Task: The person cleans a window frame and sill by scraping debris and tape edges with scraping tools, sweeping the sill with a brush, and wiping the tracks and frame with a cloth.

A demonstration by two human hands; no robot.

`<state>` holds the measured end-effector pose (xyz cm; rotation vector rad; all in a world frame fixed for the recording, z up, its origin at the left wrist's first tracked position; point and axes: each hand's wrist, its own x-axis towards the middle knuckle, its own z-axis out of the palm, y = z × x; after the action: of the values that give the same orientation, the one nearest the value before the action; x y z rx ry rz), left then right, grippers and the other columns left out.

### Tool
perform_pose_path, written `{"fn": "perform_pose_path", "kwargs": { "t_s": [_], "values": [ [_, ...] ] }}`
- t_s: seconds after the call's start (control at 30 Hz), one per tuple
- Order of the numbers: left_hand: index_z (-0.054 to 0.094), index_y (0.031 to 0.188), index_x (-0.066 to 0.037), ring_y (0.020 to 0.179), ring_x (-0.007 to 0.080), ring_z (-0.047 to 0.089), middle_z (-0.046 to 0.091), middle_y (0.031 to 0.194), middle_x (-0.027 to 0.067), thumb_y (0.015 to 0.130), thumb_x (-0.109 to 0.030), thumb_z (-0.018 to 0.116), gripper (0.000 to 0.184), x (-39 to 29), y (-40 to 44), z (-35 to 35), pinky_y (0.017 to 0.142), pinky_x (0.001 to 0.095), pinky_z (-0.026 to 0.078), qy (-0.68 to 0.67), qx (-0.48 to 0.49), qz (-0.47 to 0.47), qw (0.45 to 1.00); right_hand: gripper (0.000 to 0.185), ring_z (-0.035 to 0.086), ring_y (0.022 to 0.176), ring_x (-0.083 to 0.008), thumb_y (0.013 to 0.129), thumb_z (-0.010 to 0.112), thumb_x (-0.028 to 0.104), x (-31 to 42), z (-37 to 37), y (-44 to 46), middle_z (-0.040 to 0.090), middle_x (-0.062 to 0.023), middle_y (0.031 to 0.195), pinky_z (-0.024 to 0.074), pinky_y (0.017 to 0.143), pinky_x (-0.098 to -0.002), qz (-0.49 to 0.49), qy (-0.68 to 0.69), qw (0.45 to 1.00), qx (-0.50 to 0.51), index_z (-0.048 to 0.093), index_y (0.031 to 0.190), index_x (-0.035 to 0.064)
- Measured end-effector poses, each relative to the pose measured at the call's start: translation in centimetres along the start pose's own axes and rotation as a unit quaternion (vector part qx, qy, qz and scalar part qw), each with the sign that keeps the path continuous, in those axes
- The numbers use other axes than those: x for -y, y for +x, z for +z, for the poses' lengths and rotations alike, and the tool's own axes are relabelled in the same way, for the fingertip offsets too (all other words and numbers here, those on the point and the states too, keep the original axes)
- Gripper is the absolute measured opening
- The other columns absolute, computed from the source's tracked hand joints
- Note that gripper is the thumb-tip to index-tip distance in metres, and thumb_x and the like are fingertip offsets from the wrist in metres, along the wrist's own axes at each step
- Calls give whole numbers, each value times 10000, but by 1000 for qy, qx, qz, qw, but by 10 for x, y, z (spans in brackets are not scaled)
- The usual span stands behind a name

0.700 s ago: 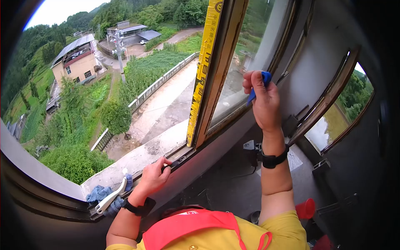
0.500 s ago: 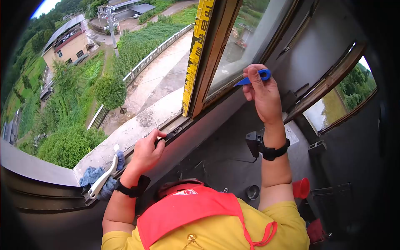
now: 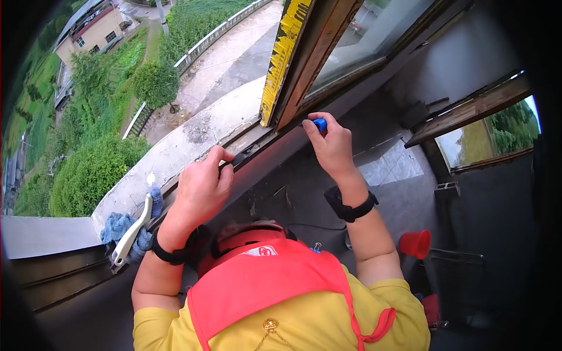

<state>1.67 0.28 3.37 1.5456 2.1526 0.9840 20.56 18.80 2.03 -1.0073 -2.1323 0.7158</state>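
Observation:
Over the window track (image 3: 252, 146), my left hand (image 3: 202, 184) is closed, thumb and forefinger around a small dark object (image 3: 236, 159) whose kind I cannot make out. My right hand (image 3: 333, 143) grips a blue plastic tool (image 3: 320, 124), most of it hidden by the fingers; the earlier view shows it pointed, with a ring-shaped end. This hand is just right of the lower corner of the brown sliding window frame (image 3: 291, 111). Beside my left wrist, a white-handled brush (image 3: 133, 231) lies on a blue cloth (image 3: 115, 228) at the sill.
A concrete ledge (image 3: 196, 130) runs outside the track, with open air and greenery beyond. Yellow tape with black lettering (image 3: 284, 61) lines the sash edge. A red bucket (image 3: 415, 244) stands on the floor to the right, near a concrete block (image 3: 448, 188).
My right hand has come down and left with the blue tool, from in front of the glass to the track. My left hand stays at the track. The view has shifted slightly.

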Motion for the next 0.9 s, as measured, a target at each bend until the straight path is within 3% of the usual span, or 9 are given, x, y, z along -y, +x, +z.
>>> {"fn": "perform_pose_path", "kwargs": {
  "t_s": [0.03,0.13,0.23,0.33,0.43,0.67,0.73,0.9],
  "values": [
    [603,992,-26,514,310,567,560,598,188,848,-103,577,165,-1,0,0,510,376,421,1,-4,-3,1000,319,655,631,-295,890,667,297,-7,8,-1,635,-174,686,512,609,-344,-25,-17,1000,-9,630,977,-8],
    [584,976,-49,656,407,615,606,640,204,840,-124,553,158,-4,2,-3,623,494,476,-3,16,-22,1000,309,661,637,-290,901,654,293,5,9,-5,638,-167,681,512,609,-344,-17,15,1000,-20,629,966,-8],
    [581,976,-50,657,407,616,607,642,205,840,-121,555,156,0,2,-2,627,494,479,-17,21,-30,999,306,662,644,-301,911,642,292,20,-2,0,637,-174,685,509,605,-346,-6,35,997,-75,622,972,-7],
    [578,978,-50,656,406,617,605,638,204,841,-119,558,154,2,3,-2,623,492,480,-26,29,-28,999,303,662,656,-326,918,634,293,10,4,9,635,-182,683,504,590,-354,-9,-7,999,-31,619,970,-6],
    [601,1007,-32,514,295,558,565,615,183,847,-104,580,176,8,3,-1,524,377,419,-44,29,-32,998,287,651,668,-369,927,619,277,6,15,9,625,-197,680,500,585,-378,-20,-14,999,-22,600,955,-8],
    [596,1010,-36,514,298,554,547,608,184,853,-96,578,169,11,5,2,521,375,413,-60,28,-17,998,254,647,666,-380,921,625,239,29,18,-11,630,-212,712,504,588,-392,-90,-31,995,9,571,967,-5],
    [594,1014,-39,518,304,555,541,604,184,855,-98,577,171,10,5,1,524,378,414,-64,36,-21,997,254,651,657,-365,923,623,237,24,15,-4,631,-200,695,503,581,-386,-56,-25,998,-31,570,961,-9],
    [583,1019,-47,527,321,554,524,584,180,862,-99,566,166,8,4,1,527,391,411,-44,37,-21,998,281,656,639,-355,940,592,273,8,12,17,632,-187,668,502,571,-387,23,22,999,16,572,917,-7]
  ]
}}
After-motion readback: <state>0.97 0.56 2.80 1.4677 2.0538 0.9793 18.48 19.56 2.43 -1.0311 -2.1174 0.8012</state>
